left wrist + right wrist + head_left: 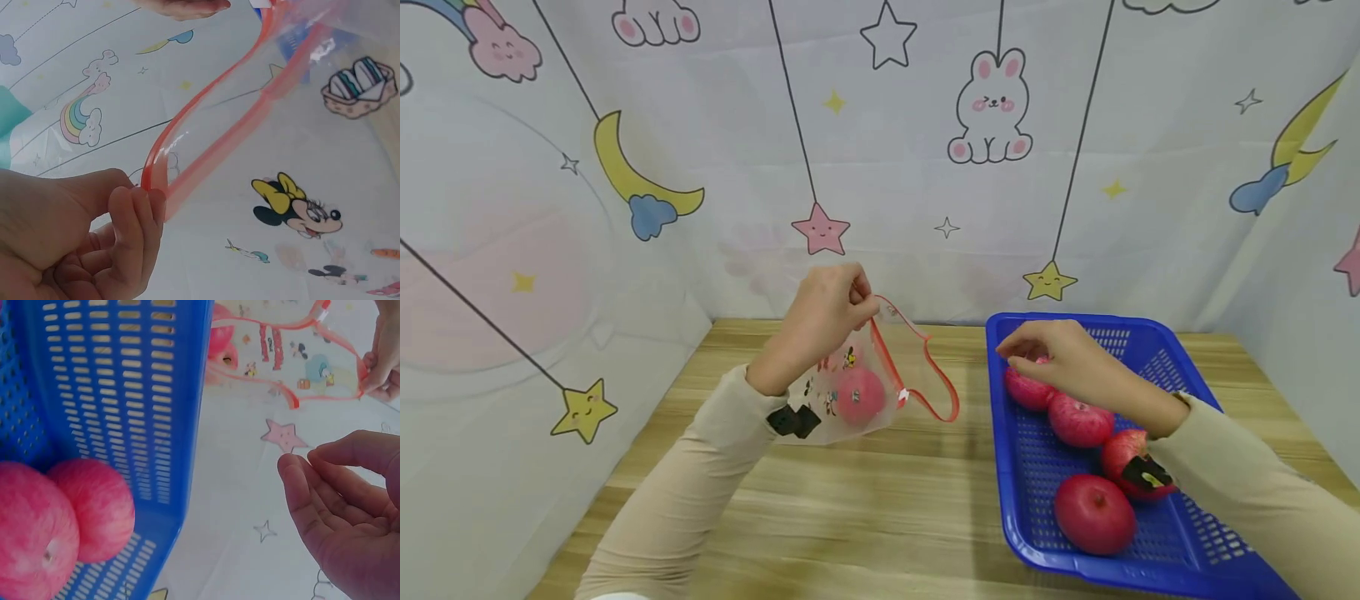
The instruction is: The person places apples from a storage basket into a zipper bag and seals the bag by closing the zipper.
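My left hand (835, 302) pinches the red-edged rim of a clear zip bag (912, 333) between thumb and fingers and holds it up, its mouth gaping to the right. Cartoon prints cover the bag's side. A pink-red apple (859, 397) shows through the plastic near the bottom. Over the left side of a blue basket (1002, 467) hovers my right hand (1051, 354), fingers loosely bent with nothing between them. Beneath and beside it in the basket lie several apples, including a dark red one (1095, 514) at the front. The right forearm partly covers another apple (1123, 457).
The basket stands on the right of a wood-grain table (850, 517). A white cartoon-printed cloth (895, 167) hangs behind the table and along both sides. A red slider with a white part (903, 395) sits on the bag's zip edge.
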A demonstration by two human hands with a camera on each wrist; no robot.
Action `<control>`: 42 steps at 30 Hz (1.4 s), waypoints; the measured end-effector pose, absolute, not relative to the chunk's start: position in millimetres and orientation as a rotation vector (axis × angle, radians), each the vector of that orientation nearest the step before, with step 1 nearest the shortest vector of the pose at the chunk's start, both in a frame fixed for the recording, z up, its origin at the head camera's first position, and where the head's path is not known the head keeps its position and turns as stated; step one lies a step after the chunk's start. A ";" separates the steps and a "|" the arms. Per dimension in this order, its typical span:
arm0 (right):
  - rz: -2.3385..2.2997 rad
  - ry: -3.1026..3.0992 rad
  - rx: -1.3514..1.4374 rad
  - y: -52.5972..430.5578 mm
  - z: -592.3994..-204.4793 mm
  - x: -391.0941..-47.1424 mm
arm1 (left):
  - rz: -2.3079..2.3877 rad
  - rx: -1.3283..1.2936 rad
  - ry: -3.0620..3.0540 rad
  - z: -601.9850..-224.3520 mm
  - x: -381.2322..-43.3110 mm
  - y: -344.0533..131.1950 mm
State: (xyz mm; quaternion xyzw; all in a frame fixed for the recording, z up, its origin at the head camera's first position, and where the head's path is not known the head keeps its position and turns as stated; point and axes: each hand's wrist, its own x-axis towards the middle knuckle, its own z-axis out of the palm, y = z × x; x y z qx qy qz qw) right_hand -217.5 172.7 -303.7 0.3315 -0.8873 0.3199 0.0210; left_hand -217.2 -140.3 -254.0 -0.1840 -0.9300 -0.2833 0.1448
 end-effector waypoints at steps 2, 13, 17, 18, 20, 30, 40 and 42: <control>0.970 -2.748 1.012 180.3 -303.2 -217.2 | -0.823 -0.529 -2.681 -253.3 -217.0 -141.4; 0.765 -2.861 0.836 226.6 -315.1 -224.2 | -0.737 -0.533 -2.686 -253.3 -218.0 -144.0; 0.686 -2.933 0.808 241.7 -320.6 -227.3 | -0.680 -0.528 -2.684 -254.3 -218.3 -145.5; 0.667 -2.948 0.807 245.6 -321.8 -227.9 | -0.670 -0.523 -2.685 -254.7 -218.3 -145.9; 0.629 -2.975 0.817 254.1 -324.7 -228.5 | -0.666 -0.518 -2.686 -255.5 -218.6 -146.8; 0.498 -3.218 0.878 286.7 -337.0 -217.7 | -0.648 -0.525 -2.682 -258.1 -220.1 -148.1; 0.503 -3.310 0.969 303.3 -347.1 -208.2 | -0.701 -0.502 -2.697 -256.8 -216.4 -150.7; 0.471 -3.291 1.004 304.7 -350.2 -207.4 | -0.710 -0.501 -2.694 -256.5 -215.4 -150.9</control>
